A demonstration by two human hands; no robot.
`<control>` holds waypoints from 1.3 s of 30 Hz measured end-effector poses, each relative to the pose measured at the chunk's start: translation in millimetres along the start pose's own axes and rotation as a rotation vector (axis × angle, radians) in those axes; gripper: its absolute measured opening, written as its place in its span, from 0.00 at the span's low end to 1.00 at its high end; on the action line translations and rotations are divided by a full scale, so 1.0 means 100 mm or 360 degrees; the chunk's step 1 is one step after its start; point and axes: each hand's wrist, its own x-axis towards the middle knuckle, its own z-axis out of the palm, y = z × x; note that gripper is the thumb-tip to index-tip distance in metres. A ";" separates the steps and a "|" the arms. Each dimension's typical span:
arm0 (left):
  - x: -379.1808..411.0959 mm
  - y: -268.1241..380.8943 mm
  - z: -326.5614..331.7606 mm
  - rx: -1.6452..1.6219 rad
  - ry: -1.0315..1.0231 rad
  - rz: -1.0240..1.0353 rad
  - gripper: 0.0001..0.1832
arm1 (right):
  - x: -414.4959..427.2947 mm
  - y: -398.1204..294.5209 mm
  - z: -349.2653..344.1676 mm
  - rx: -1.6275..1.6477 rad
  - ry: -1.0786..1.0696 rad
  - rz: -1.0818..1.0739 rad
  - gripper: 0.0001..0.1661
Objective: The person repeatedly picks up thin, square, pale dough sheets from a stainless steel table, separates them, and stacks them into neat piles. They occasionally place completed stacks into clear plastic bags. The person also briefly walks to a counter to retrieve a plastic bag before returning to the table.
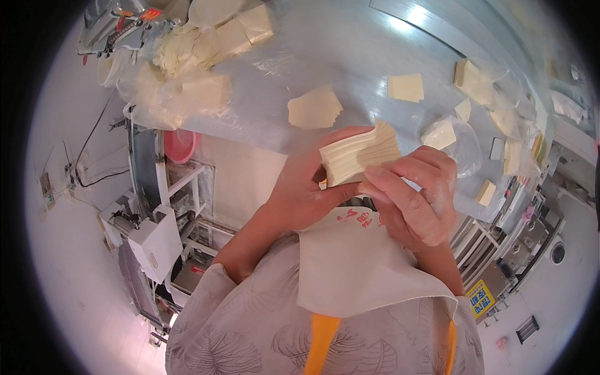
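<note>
A thick stack of thin, pale yellow dough sheets (354,157) is held up in front of my chest. My left hand (304,187) grips the stack from its left side, thumb below and fingers behind. At the lower right edge of the stack, my right hand (417,194) touches the sheets with bent fingers; whether it pinches some of them I cannot tell. The sheets fan out at the upper right. Beyond my hands, a loose, ragged dough sheet (315,108) and a small squarish stack of sheets (405,87) lie on the metal worktable (281,136).
Bagged dough sheets (206,93) and noodle-like strips (178,51) lie at the far left. More stacks (471,79), a plastic bag (464,145) and a phone-like flat object (496,148) are at the right. A pink basin (180,145) and a white machine (154,243) stand lower left.
</note>
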 end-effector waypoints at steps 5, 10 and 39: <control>0.02 0.04 0.06 0.0096 -0.0028 0.0034 0.36 | -0.06 0.01 -0.02 -0.0059 0.0081 -0.0020 0.26; 0.02 0.01 0.08 0.0111 -0.0027 0.0088 0.36 | -0.09 0.00 -0.09 -0.0064 0.0038 -0.0038 0.26; 0.08 -0.10 0.02 -0.0247 -0.0061 -0.0263 0.40 | -0.04 -0.01 -0.10 -0.0051 -0.0266 -0.0018 0.23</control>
